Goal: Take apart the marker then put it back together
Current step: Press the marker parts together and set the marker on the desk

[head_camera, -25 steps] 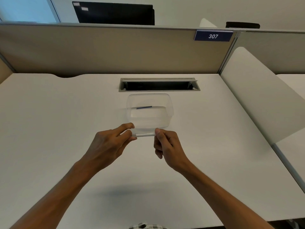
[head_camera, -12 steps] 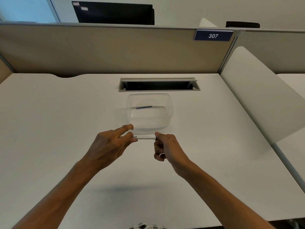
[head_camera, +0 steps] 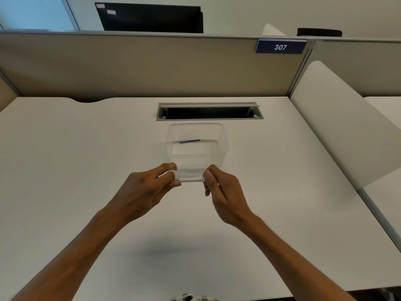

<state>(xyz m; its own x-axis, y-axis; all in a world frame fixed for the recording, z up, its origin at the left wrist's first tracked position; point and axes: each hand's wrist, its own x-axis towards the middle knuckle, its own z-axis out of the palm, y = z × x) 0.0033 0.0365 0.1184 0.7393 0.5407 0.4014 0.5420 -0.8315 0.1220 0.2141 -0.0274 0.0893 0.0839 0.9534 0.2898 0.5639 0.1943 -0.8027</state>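
Both hands pinch the white marker (head_camera: 191,179) level, black print along its barrel.

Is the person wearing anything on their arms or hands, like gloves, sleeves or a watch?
No. Both forearms are bare as far as the picture shows, with no sleeves in view. The left hand and right hand have no gloves, rings, watch or bracelet visible.
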